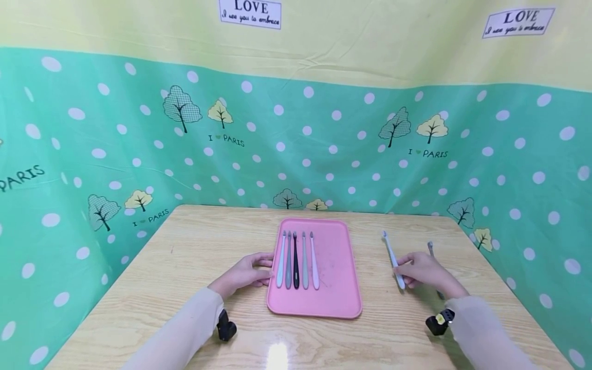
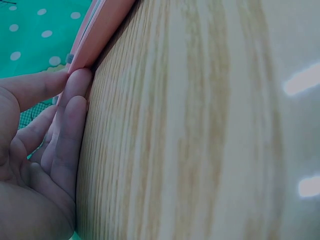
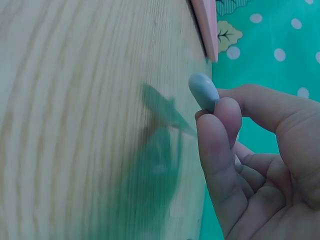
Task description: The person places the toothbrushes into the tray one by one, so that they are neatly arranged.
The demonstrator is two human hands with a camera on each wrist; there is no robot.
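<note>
A pink tray (image 1: 333, 288) lies on the table with several toothbrushes (image 1: 296, 262) side by side in its left half, heads away from me. At its left edge my left hand (image 1: 247, 272) pinches the rim between thumb and fingers; the left wrist view shows the fingertips at the pink edge (image 2: 107, 30). Right of the tray, my right hand (image 1: 423, 268) pinches a light blue toothbrush (image 1: 390, 252) by its handle. The handle end (image 3: 203, 91) sticks out past the fingertips, above the table. Partly hidden behind that hand is a dark grey toothbrush (image 1: 430, 247) on the table.
The wooden table (image 1: 208, 231) reaches back to a green and yellow curtain (image 1: 305, 144) with white dots and tree prints, which also hangs along both sides. Light glares off the tabletop near the front.
</note>
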